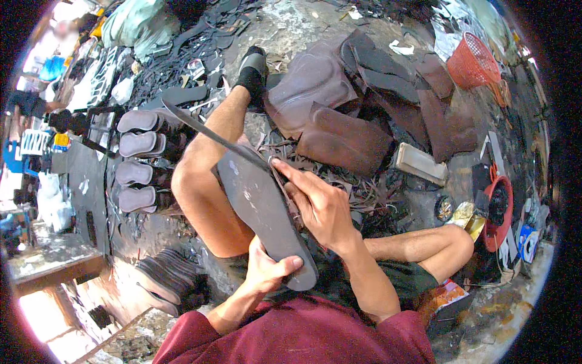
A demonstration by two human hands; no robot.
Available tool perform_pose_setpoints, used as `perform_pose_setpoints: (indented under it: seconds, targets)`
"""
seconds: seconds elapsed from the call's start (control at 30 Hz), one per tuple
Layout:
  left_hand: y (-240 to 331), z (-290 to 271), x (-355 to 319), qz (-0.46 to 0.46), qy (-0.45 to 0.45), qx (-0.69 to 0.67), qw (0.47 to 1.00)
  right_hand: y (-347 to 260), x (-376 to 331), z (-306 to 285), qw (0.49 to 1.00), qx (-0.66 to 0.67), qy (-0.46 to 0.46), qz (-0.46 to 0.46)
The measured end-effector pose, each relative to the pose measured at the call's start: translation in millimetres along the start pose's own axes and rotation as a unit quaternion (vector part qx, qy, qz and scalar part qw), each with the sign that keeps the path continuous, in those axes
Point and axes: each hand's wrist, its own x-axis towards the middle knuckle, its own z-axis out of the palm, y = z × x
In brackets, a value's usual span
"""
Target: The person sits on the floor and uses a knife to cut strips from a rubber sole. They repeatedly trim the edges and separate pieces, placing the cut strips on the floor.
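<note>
A dark grey shoe sole (257,197) lies slanted over my lap, its heel end toward me. My left hand (270,270) is closed round the heel, thumb on the top face. A long thin dark strip (203,127) reaches from the sole's right edge across its toe end, its free end sticking out to the far left. At that edge my right hand (318,206) is closed on the strip, with the index finger stretched along it. The right fingertips are partly hidden behind the sole, so anything else in them cannot be made out.
Brown leather-like sheets (345,136) lie beyond my legs, beside a pale block (420,164). Paired grey soles (138,161) stand in a row at left, near a stack of soles (167,279). At right are a red basket (474,64) and a red round object (499,212).
</note>
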Motion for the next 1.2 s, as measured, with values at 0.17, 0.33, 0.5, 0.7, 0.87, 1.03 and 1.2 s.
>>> perform_pose_setpoints:
  seconds: [0.17,0.33,0.5,0.7,0.87,1.03,1.2]
  targets:
    - [23.7,-40.7,-12.5,0.045,-0.119,0.133,0.983,-19.6,-4.5,-17.9,0.997,0.067,-0.037,-0.026]
    - [69.1,-39.8,8.2,0.027,0.085,-0.113,0.99,-29.7,-57.0,-2.1,0.986,0.165,-0.025,0.001]
    - [86.5,-62.2,-4.2,-0.053,0.031,-0.214,0.975,17.5,-143.9,-8.4,1.0,0.022,-0.019,0.003]
    - [73.8,-56.4,0.4,-0.034,0.044,-0.135,0.989,24.5,-136.5,-15.9,1.0,0.0,-0.019,-0.009]
    - [73.0,-58.3,13.8,-0.033,-0.007,-0.112,0.993,16.8,-59.2,-43.2,0.993,-0.036,-0.109,-0.037]
    - [90.7,-59.2,12.3,-0.014,-0.026,0.069,0.997,-7.3,7.5,-72.3,0.966,-0.044,-0.242,-0.086]
    - [86.6,-52.6,15.1,-0.055,-0.053,0.035,0.996,-27.5,54.2,-55.9,0.941,-0.026,-0.322,-0.104]
